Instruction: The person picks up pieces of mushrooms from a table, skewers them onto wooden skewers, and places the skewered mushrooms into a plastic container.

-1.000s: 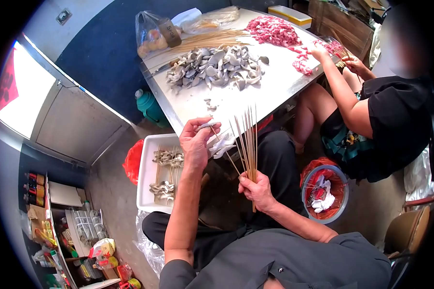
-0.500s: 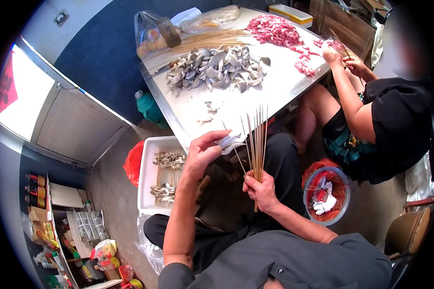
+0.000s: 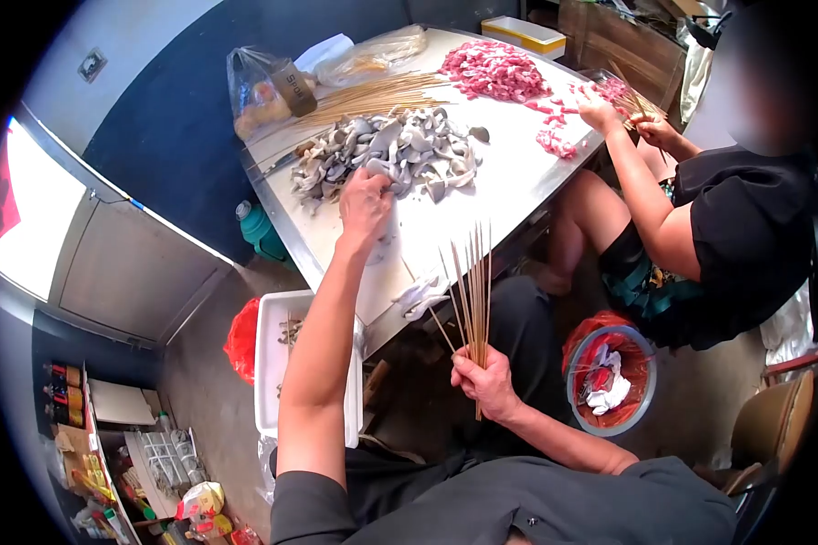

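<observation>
My left hand reaches over the table to the near edge of a heap of grey oyster mushrooms; its fingers are closed at one of them. The bundle of bamboo skewers stands fanned upward out of my right hand, which is wrapped round their lower part. One skewer leans away to the left and bears a pale mushroom piece. Below my left forearm, a white tray partly shows, with threaded mushroom skewers mostly hidden by the arm.
Loose skewers, a plastic bag and chopped raw meat lie on the table. At right a co-worker holds skewers. A lined bin stands on the floor; a teal jug is beside the table.
My left hand has let go of the mushroom piece on the skewer and moved up to the heap. My right hand still holds the bundle. The view has shifted slightly.
</observation>
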The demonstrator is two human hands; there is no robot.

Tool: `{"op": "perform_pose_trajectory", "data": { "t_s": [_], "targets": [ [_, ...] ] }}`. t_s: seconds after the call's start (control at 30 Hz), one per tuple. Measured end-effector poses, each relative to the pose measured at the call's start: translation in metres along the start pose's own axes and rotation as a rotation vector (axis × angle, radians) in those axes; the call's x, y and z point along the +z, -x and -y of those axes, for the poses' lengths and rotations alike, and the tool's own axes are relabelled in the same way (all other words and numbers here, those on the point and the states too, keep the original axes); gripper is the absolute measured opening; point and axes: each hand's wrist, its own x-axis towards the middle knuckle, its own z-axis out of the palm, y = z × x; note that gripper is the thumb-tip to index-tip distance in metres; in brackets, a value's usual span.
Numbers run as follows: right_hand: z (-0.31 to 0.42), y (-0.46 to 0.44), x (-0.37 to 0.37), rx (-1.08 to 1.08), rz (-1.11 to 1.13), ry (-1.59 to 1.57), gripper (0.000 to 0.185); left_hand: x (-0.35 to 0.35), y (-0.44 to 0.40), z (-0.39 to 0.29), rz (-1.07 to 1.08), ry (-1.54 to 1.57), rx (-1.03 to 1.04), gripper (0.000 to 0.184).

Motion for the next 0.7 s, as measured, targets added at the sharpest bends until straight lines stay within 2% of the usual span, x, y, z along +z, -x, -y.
{"op": "perform_pose_trajectory", "data": {
  "t_s": [0.1,0.2,0.27,0.3,0.33,0.4,0.43,0.57,0.7],
  "targets": [
    [-0.001,-0.001,-0.001,-0.009,0.005,0.003,0.009,-0.001,0.002,-0.001,-0.006,-0.038,0.05,0.013],
    [-0.001,-0.001,-0.002,-0.001,0.014,0.004,0.01,-0.013,0.014,-0.008,-0.113,-0.05,0.088,0.013],
    [-0.001,-0.001,-0.002,-0.002,0.027,0.016,0.01,-0.025,0.022,-0.01,-0.165,0.146,0.132,0.007],
    [-0.001,-0.001,-0.002,0.001,0.034,0.016,0.01,-0.033,0.027,-0.014,-0.052,0.286,-0.044,0.007],
    [-0.001,-0.001,-0.001,-0.006,0.037,0.016,0.009,-0.039,0.032,-0.015,-0.055,0.281,-0.044,0.007],
    [0.0,0.001,0.001,-0.013,0.042,0.013,0.009,-0.05,0.043,-0.02,0.099,0.885,-0.349,0.01],
    [0.002,0.003,0.001,-0.008,0.045,0.012,0.009,-0.055,0.051,-0.025,0.102,1.077,-0.383,0.012],
    [0.002,0.007,0.002,-0.004,0.048,0.017,0.008,-0.065,0.078,-0.041,0.055,1.202,-0.53,0.013],
    [0.003,0.011,0.003,-0.003,0.06,0.015,0.008,-0.069,0.099,-0.048,0.114,1.23,-0.528,0.016]
  ]
}}
